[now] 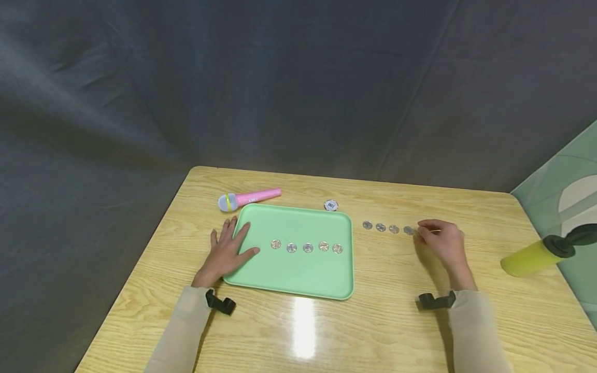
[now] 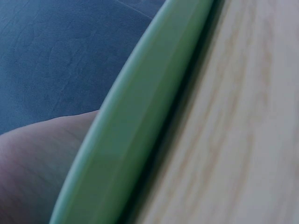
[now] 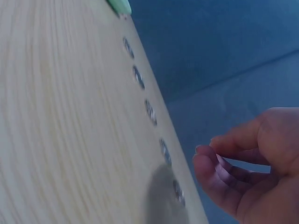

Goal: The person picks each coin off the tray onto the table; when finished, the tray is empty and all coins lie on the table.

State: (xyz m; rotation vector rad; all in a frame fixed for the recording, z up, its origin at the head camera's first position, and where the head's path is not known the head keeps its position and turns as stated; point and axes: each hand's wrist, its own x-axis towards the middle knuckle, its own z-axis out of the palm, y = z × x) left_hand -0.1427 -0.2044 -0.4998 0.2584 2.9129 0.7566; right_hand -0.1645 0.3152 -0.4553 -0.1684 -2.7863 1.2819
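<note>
My left hand (image 1: 227,254) lies with spread fingers across the left rim of a light green tray (image 1: 289,280). Several shiny silver coins (image 1: 308,247) form a row on the tray. In the left wrist view, the tray's side wall (image 2: 135,121) covers part of that hand. To the right of the tray, more coins (image 1: 394,229) lie in a line on the table. At the line's right end is my right hand (image 1: 443,241), fingers loosely bent. The right wrist view has its thumb and fingertips close together, nothing showing between them, while the nearest coin (image 3: 179,192) lies in its shadow.
A pink toy microphone (image 1: 252,198) lies behind the tray's left corner. Beyond the back rim is a poker chip (image 1: 331,205). At the table's right edge stands a yellow-green bottle (image 1: 529,259) with a black lid. Dark cloth (image 1: 298,93) hangs behind the wooden table (image 1: 373,331).
</note>
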